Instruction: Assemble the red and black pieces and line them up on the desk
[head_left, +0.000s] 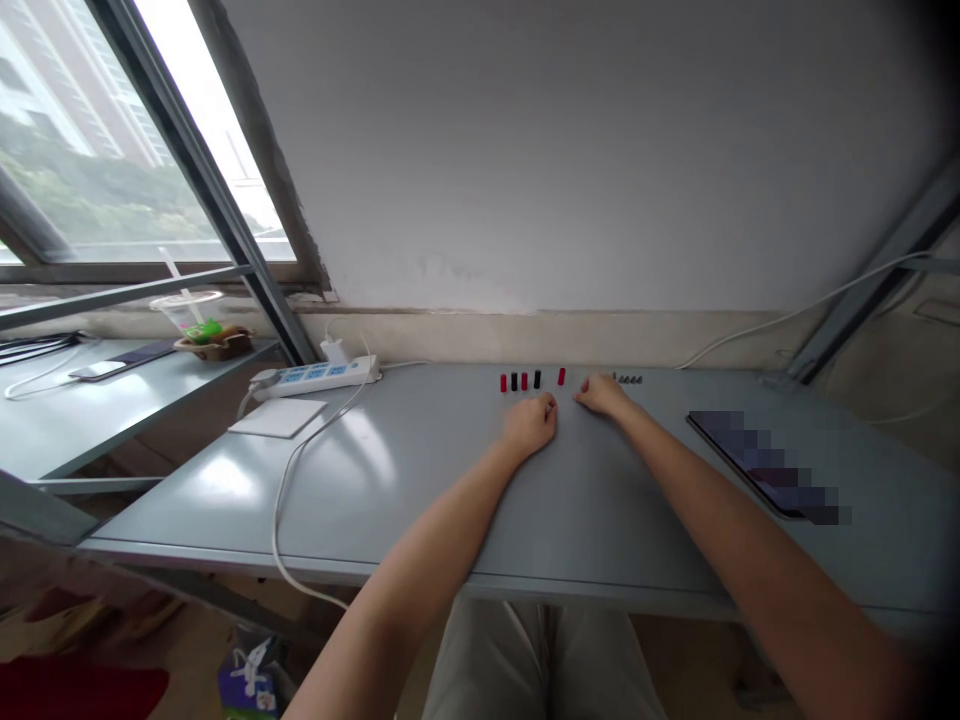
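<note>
Small red and black cylinders stand in a row near the back of the grey table. From the left there is a red cylinder, a black cylinder, then another red and another black one. A third red cylinder sits apart to the right, slightly tilted. My left hand rests on the table just in front of the row, its fingers curled closed. Right of the lone red cylinder, my right hand has its fingertips pinched together close to the tabletop. Whatever either hand may hold is hidden or too small to make out.
Several small dark pieces lie beyond my right wrist. A dark tablet-like device lies at the right. On the left are a power strip, a white flat square and a cable running over the front edge.
</note>
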